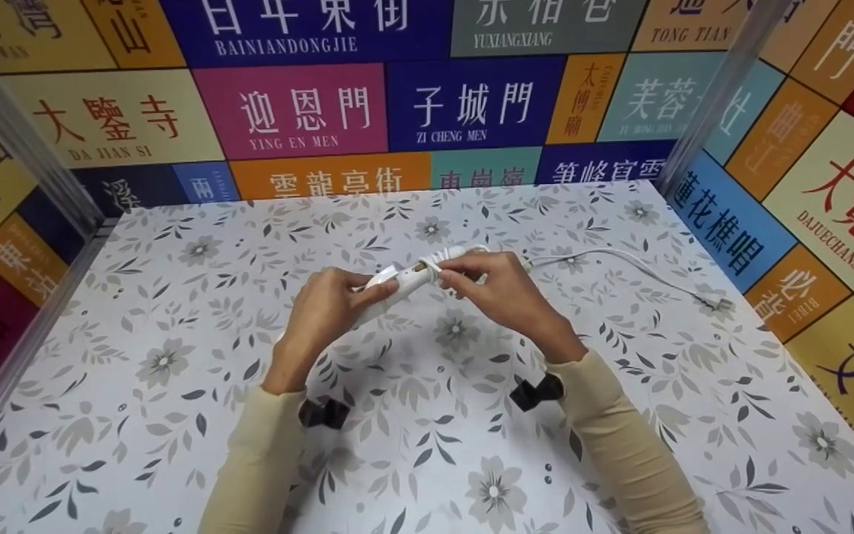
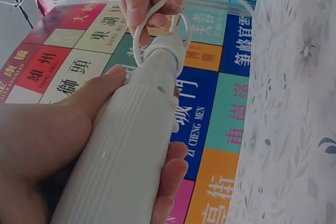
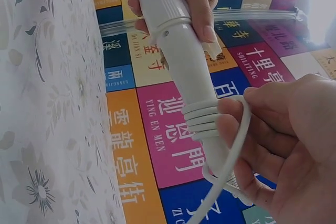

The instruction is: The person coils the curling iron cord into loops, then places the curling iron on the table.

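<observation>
A white rod-shaped electric appliance (image 1: 411, 280) with a ribbed body is held above the table. My left hand (image 1: 327, 304) grips its thicker ribbed part, thumb along one side and fingers beneath, as the left wrist view shows. Several turns of white cord (image 3: 202, 119) lie around the narrower end. At that end my right hand (image 1: 505, 288) pinches the cord between thumb and fingers, and a loop of it stands out in the left wrist view. A brownish part shows beside the turns in the head view; its kind is unclear.
The loose cord (image 1: 620, 254) runs right across the floral-patterned table (image 1: 368, 475) to its end (image 1: 716, 302) near the right edge. Colourful panels with lettering (image 1: 290, 111) stand behind and at both sides. Black wrist mounts (image 1: 325, 412) sit by both cuffs.
</observation>
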